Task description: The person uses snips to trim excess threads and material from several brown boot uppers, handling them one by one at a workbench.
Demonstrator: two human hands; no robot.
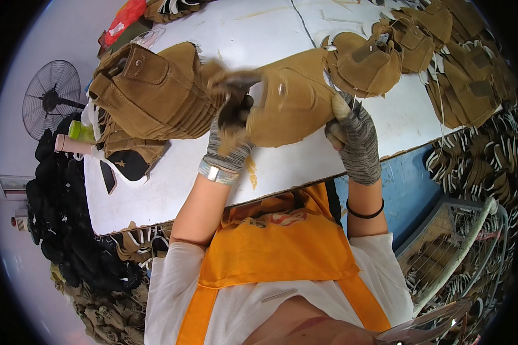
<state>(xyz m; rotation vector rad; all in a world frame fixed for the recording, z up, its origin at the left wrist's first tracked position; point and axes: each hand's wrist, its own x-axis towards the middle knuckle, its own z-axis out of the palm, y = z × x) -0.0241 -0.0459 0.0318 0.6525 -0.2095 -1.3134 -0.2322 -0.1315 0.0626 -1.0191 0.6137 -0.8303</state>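
Over the white table I hold a brown suede shoe upper (296, 106) between both hands. My left hand (231, 138), in a grey and dark knit glove, is closed on its left end, where motion blurs the piece and some of the fingers. My right hand (355, 135), gloved in grey with bare fingertips, pinches its right edge. A tall stack of similar brown uppers (149, 92) leans beside my left hand. Beyond my right hand lies another group of brown uppers (362, 66).
More brown uppers (463, 86) are heaped along the right of the white table (207, 195). A dark phone-like slab (107, 176) rests at its left edge. A black fan (50, 99) and dark bundles (69, 224) stand left; a wire basket (443, 241) is low right.
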